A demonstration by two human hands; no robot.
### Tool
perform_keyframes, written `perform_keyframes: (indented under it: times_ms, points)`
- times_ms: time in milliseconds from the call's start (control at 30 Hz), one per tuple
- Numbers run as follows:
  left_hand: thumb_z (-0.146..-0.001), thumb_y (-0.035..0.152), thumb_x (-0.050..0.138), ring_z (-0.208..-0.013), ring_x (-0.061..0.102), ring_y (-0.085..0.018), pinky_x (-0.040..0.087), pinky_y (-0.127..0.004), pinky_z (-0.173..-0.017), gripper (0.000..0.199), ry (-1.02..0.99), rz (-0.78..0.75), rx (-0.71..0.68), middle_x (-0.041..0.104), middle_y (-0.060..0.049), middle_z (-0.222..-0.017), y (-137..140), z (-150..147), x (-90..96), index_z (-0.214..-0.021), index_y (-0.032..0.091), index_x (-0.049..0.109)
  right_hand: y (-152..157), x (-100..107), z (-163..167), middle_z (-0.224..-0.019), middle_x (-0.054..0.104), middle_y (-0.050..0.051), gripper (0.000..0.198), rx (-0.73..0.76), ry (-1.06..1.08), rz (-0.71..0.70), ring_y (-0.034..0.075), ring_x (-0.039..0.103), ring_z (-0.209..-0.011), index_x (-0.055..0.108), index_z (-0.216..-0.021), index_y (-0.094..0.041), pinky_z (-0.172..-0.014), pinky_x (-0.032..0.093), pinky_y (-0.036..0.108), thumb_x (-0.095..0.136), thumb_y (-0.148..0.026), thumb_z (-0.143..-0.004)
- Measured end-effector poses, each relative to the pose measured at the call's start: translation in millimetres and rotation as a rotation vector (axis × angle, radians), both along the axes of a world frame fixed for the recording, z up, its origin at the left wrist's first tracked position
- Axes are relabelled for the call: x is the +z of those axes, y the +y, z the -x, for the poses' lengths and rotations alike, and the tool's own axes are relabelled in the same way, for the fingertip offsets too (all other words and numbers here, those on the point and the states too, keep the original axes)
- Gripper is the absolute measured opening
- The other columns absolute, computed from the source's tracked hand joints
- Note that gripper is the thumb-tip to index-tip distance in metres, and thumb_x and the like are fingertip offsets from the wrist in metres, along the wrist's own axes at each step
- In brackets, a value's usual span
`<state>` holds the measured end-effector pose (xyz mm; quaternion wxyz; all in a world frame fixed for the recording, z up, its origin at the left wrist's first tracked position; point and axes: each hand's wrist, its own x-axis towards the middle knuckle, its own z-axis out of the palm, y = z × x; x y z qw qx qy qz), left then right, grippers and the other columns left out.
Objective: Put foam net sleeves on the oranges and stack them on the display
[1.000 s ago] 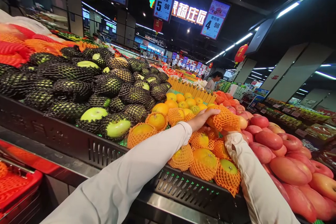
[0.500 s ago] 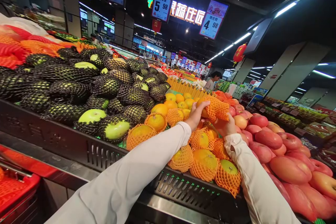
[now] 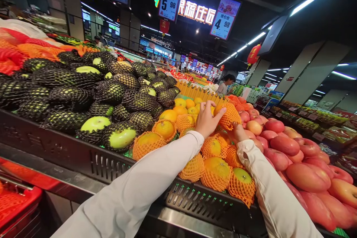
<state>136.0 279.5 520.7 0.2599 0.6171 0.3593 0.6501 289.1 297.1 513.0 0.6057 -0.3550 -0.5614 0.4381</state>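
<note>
An orange in an orange foam net sleeve (image 3: 228,116) is held above the pile in my right hand (image 3: 237,132), whose fingers are mostly hidden behind and under the fruit. To its left is my left hand (image 3: 206,119), fingers apart and slightly bent, with the thumb tip at the near side of the net. Whether the thumb touches it I cannot tell. Below both hands lie several oranges in foam nets (image 3: 216,171) in a black slotted crate (image 3: 200,202). Bare oranges (image 3: 169,115) sit farther back.
Green apples in black nets (image 3: 111,91) are heaped on the left, red apples (image 3: 309,178) on the right. A red basket (image 3: 30,197) stands at lower left. Price signs (image 3: 225,18) hang overhead. A person (image 3: 226,83) is in the distance.
My left hand has loosened from the netted orange, its fingers lifting and spreading to the left. The net now sits more fully around the fruit, which stays in my right hand.
</note>
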Motion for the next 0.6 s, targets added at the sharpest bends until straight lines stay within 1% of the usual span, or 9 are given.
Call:
perform_keyframes:
  times_ms: [33,100,167,267,367,467,600]
  points:
    - [-0.09,0.045,0.064,-0.078,0.055,-0.013,0.046,-0.03,-0.085,0.026,0.022,-0.046,-0.032,0.052,-0.005,-0.111,1.0,-0.3,0.3,-0.095,0.022,0.052,-0.2,2.0,1.2,-0.098,0.069,0.004,0.064,-0.012,0.016,0.007,0.022,0.064,-0.108,0.06,-0.103,-0.026,-0.083,0.062,0.037,0.078,-0.044,-0.045]
    - [-0.091,0.034,0.065,-0.083,0.054,-0.013,0.045,-0.027,-0.086,0.019,0.036,-0.109,-0.084,0.053,-0.004,-0.104,3.6,-1.4,0.4,-0.086,0.021,0.051,-1.1,5.0,2.7,-0.1,0.069,0.004,0.064,-0.017,0.031,0.002,0.023,0.064,-0.109,0.06,-0.101,-0.026,-0.082,0.063,0.037,0.079,-0.045,-0.043]
    - [-0.093,0.026,0.061,-0.087,0.054,-0.014,0.044,-0.026,-0.086,0.016,-0.008,-0.105,-0.089,0.055,-0.003,-0.097,6.9,-2.7,0.0,-0.084,0.022,0.049,-2.5,6.5,2.7,-0.1,0.069,0.003,0.064,-0.008,0.023,-0.003,0.023,0.065,-0.108,0.059,-0.1,-0.026,-0.081,0.063,0.038,0.081,-0.045,-0.043]
    - [-0.097,0.025,0.053,-0.085,0.055,-0.015,0.042,-0.026,-0.083,0.016,-0.126,-0.012,-0.024,0.057,-0.001,-0.09,12.0,-3.3,-1.2,-0.085,0.023,0.044,-5.6,6.5,1.6,-0.101,0.069,0.001,0.062,-0.003,-0.001,0.032,0.022,0.066,-0.107,0.058,-0.099,-0.025,-0.082,0.063,0.036,0.083,-0.042,-0.045]
    - [-0.1,0.027,0.047,-0.082,0.055,-0.016,0.041,-0.028,-0.08,0.017,-0.195,0.078,0.066,0.057,-0.001,-0.087,15.4,-1.6,-1.7,-0.085,0.024,0.041,-9.9,5.2,1.0,-0.105,0.069,0.001,0.067,0.049,-0.037,0.083,0.023,0.067,-0.108,0.058,-0.105,-0.026,-0.082,0.063,0.035,0.085,-0.042,-0.046]
    - [-0.101,0.026,0.043,-0.085,0.056,-0.019,0.041,-0.031,-0.083,0.02,-0.169,0.152,0.126,0.059,-0.003,-0.086,16.3,0.4,-0.9,-0.08,0.024,0.042,-12.6,2.3,0.7,-0.109,0.07,0.003,0.075,0.111,-0.079,0.107,0.024,0.067,-0.109,0.058,-0.115,-0.027,-0.084,0.062,0.036,0.084,-0.052,-0.049]
    - [-0.099,0.025,0.044,-0.084,0.056,-0.021,0.04,-0.032,-0.083,0.026,-0.119,0.218,0.105,0.06,-0.004,-0.082,18.2,0.1,-0.9,-0.073,0.024,0.042,-8.8,-3.5,-1.0,-0.103,0.072,0.005,0.076,0.129,-0.078,0.084,0.025,0.067,-0.111,0.06,-0.116,-0.025,-0.088,0.06,0.038,0.077,-0.064,-0.053]
